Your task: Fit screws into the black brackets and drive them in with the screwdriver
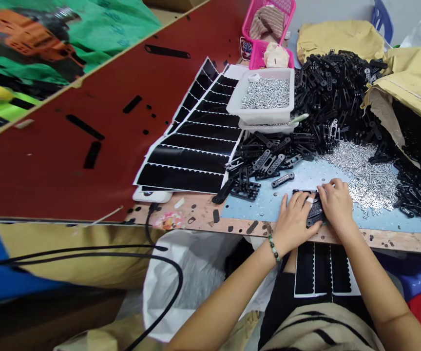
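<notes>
at table edge, both hands (316, 212) press black brackets (315, 210).

I see matt black plastic brackets (315, 210) under my hands, on a pale blue perforated mat (305, 178) over a rough, paint-flecked wooden worktop (396, 239). Right of the mat, shiny metal screws (367, 175); behind it, a smooth white plastic tray (265, 114) and glossy black sticker sheets (196, 156).

Bare blue mat (254, 204) left of hands; black bracket heap (327, 97) behind, screw pile (367, 175) blocks right.
</notes>
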The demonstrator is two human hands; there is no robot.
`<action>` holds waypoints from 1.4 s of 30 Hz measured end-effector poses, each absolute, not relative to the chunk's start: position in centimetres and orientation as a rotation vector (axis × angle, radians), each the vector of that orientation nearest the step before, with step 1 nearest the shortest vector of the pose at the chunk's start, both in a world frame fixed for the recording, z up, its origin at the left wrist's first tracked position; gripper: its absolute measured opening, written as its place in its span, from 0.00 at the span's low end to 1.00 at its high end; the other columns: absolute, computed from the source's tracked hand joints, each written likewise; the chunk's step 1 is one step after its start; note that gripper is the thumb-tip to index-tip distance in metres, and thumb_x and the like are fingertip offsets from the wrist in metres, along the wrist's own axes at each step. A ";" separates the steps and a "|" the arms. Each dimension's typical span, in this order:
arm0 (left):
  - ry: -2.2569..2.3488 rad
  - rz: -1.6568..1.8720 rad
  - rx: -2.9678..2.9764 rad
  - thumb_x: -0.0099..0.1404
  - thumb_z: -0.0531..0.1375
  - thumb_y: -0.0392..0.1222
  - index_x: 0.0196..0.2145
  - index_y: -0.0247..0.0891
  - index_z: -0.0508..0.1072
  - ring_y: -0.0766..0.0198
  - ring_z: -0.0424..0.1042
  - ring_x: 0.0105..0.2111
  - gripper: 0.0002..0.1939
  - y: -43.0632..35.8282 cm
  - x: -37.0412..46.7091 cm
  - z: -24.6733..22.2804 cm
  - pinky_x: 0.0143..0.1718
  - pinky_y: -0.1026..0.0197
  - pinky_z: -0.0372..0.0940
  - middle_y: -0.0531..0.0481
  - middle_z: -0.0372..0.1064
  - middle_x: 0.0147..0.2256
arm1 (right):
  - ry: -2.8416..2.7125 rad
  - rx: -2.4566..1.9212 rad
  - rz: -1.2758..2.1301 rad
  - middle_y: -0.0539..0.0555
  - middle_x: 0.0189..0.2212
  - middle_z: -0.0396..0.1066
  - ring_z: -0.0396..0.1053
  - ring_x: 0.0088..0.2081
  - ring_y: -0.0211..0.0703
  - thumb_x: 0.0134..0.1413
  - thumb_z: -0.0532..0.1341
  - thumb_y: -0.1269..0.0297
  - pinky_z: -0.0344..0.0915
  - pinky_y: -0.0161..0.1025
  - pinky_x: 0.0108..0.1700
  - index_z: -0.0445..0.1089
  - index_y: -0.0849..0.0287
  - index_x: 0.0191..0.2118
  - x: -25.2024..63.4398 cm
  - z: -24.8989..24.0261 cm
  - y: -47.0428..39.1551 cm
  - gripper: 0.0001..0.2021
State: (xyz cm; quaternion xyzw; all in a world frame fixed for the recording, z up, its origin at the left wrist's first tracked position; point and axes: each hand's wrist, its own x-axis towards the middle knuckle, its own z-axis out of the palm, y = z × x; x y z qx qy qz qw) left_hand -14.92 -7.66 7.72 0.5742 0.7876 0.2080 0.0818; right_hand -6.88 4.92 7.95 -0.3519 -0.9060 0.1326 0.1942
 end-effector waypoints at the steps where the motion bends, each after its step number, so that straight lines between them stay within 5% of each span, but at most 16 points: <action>1: 2.353 0.636 1.715 0.58 0.62 0.49 0.58 0.36 0.62 0.47 0.55 0.59 0.32 -7.5 -15.0 7.8 0.61 0.41 0.45 0.38 0.61 0.57 | -2.489 -0.928 0.367 0.63 0.41 0.69 0.64 0.41 0.51 0.64 0.51 0.57 0.60 0.44 0.41 0.73 0.60 0.41 -6.3 8.1 5.2 0.16; 5: 2.298 0.714 1.739 0.59 0.61 0.51 0.56 0.36 0.64 0.48 0.58 0.55 0.30 -7.5 -16.1 8.5 0.56 0.44 0.51 0.40 0.63 0.54 | -2.346 -0.780 0.602 0.61 0.40 0.68 0.65 0.43 0.50 0.65 0.48 0.62 0.63 0.47 0.45 0.70 0.60 0.47 -3.9 8.1 6.2 0.16; 10: 2.262 0.780 1.697 0.71 0.47 0.41 0.48 0.40 0.71 0.55 0.60 0.55 0.16 -7.2 -18.4 8.8 0.55 0.48 0.50 0.46 0.66 0.53 | -2.378 -0.586 0.810 0.57 0.41 0.71 0.66 0.45 0.48 0.64 0.49 0.67 0.64 0.48 0.48 0.69 0.55 0.46 -2.9 7.9 6.5 0.13; 21: 2.082 0.611 1.673 0.64 0.55 0.37 0.43 0.37 0.73 0.57 0.68 0.44 0.11 -4.0 -22.5 9.6 0.49 0.55 0.61 0.46 0.73 0.41 | -2.210 -0.630 0.871 0.56 0.37 0.73 0.71 0.41 0.46 0.61 0.55 0.68 0.69 0.45 0.43 0.70 0.54 0.42 6.2 8.7 5.2 0.08; 25: 2.072 0.872 1.557 0.66 0.52 0.42 0.42 0.38 0.73 0.55 0.66 0.49 0.12 -8.1 -20.5 11.6 0.52 0.53 0.59 0.46 0.70 0.48 | -2.233 -0.820 0.904 0.56 0.36 0.73 0.72 0.40 0.48 0.60 0.56 0.67 0.70 0.47 0.43 0.71 0.53 0.40 11.9 7.4 2.9 0.06; 30: 1.627 0.698 0.926 0.66 0.52 0.53 0.38 0.41 0.71 0.60 0.73 0.32 0.15 -16.6 -14.4 8.0 0.36 0.60 0.66 0.52 0.74 0.30 | -2.328 -1.001 1.143 0.56 0.35 0.73 0.73 0.38 0.48 0.61 0.54 0.63 0.71 0.47 0.41 0.71 0.54 0.39 15.4 4.2 -1.3 0.09; 34: 1.743 0.803 0.557 0.52 0.65 0.53 0.41 0.38 0.69 0.56 0.73 0.35 0.22 -19.0 -8.2 2.0 0.39 0.56 0.66 0.48 0.74 0.36 | -2.327 -1.145 1.227 0.57 0.37 0.74 0.73 0.40 0.48 0.62 0.53 0.60 0.71 0.45 0.41 0.71 0.55 0.42 16.0 1.6 -3.9 0.11; 39: 1.130 1.137 0.089 0.50 0.68 0.43 0.45 0.38 0.70 0.56 0.70 0.47 0.24 -16.9 -3.3 0.3 0.52 0.54 0.62 0.49 0.74 0.44 | -2.304 -1.277 1.162 0.60 0.40 0.72 0.71 0.42 0.49 0.61 0.53 0.57 0.70 0.49 0.45 0.70 0.58 0.45 16.4 0.1 -5.5 0.14; 42: 0.923 1.112 -0.035 0.51 0.65 0.40 0.42 0.34 0.73 0.53 0.72 0.45 0.19 -15.9 -1.6 0.3 0.52 0.51 0.63 0.45 0.76 0.40 | -2.276 -1.353 1.109 0.62 0.44 0.71 0.69 0.48 0.52 0.59 0.56 0.53 0.67 0.54 0.51 0.69 0.60 0.48 16.6 -0.1 -6.3 0.18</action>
